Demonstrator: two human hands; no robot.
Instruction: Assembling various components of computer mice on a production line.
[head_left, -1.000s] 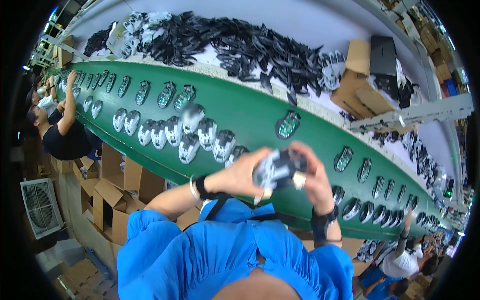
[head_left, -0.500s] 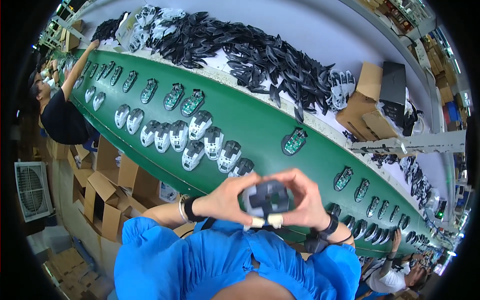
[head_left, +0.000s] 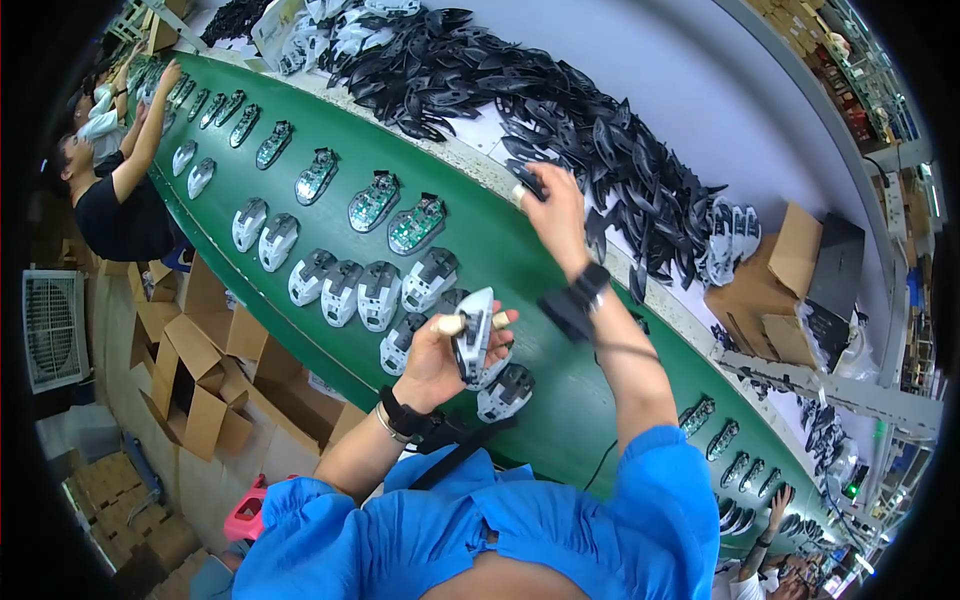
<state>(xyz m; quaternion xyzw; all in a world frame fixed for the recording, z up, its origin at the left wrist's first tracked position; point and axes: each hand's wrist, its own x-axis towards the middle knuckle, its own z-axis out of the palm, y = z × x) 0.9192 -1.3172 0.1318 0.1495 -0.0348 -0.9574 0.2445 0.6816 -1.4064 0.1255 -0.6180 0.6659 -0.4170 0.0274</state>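
Note:
My left hand (head_left: pixel 428 368) grips a white and black computer mouse shell (head_left: pixel 473 335), tilted up on its side above the green belt (head_left: pixel 560 420). Stretched to the far side, my right hand (head_left: pixel 560 215) pinches a dark curved plastic side piece (head_left: pixel 524 178) at the edge of the heap of black side pieces (head_left: pixel 560 95). Pale finger covers show on both hands. More white and black mouse shells (head_left: pixel 376 295) stand on the belt around my left hand. Beyond them sits a row of mouse bases with green circuit boards (head_left: pixel 376 202).
An open cardboard box (head_left: pixel 792 245) and a black box (head_left: pixel 838 265) stand on the far ledge, near a pale metal bar (head_left: pixel 840 385). Empty cartons (head_left: pixel 200 345) lie on the floor at left. A co-worker (head_left: pixel 120 205) reaches over the belt at far left; another person's hand (head_left: pixel 780 505) is at lower right.
Both hands held the mouse shell close to me. Now my left hand alone holds it, turned on its side; my right hand has moved forward to the heap and taken a black piece.

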